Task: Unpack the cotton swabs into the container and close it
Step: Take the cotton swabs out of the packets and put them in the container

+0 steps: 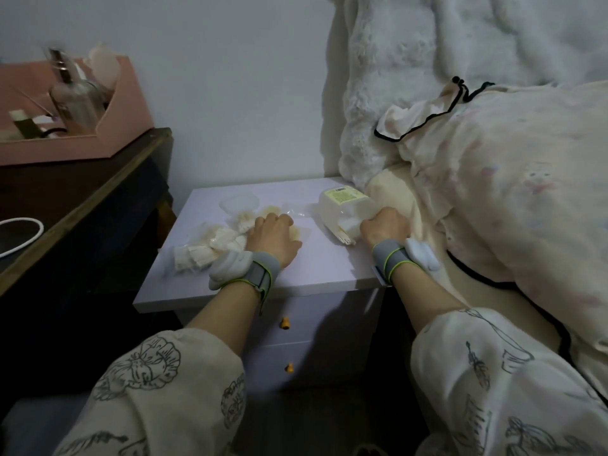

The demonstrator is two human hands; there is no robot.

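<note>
Looking down from my head, I am gripping the container [342, 209] on its side with my right hand [385, 225], swabs poking out of its mouth. My left hand [273, 235] is curling over swab packets [210, 248] on the counter [296, 278] just beside it. Tipped like this, I judge the swabs could be spilling out.

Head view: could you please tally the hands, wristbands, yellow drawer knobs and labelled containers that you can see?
hands: 2, left hand and right hand
wristbands: 2
yellow drawer knobs: 2
labelled container: 1
Total: 7
</note>
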